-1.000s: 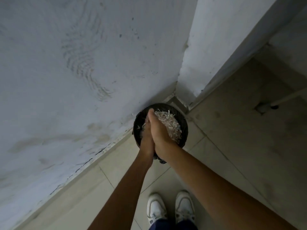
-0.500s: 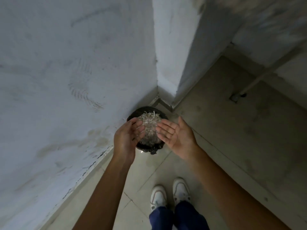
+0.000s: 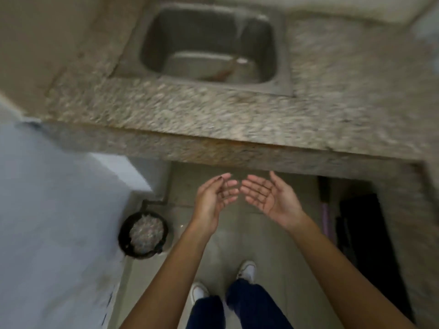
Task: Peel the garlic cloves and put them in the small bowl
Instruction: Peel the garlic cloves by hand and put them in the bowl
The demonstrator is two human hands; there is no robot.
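Note:
My left hand (image 3: 215, 198) and my right hand (image 3: 267, 197) are held out in front of me, palms up and fingers relaxed, with nothing in them. They hover below the front edge of the counter, fingertips almost meeting. A black round bin (image 3: 123, 243) full of pale garlic skins (image 3: 146, 232) stands on the floor to the lower left of my left hand, against the white wall. No garlic cloves and no small bowl are in view.
A speckled granite counter (image 3: 237, 115) runs across ahead, with a steel sink (image 3: 209, 43) set into it. A white wall (image 3: 47, 210) is at the left. Dark objects (image 3: 358, 224) stand under the counter at the right. My shoes (image 3: 247, 271) are on the tiled floor.
My hands have come away from the bin and apart, palms turned up. The view has swung from the corner up to the counter and sink, leaving the bin at the lower left.

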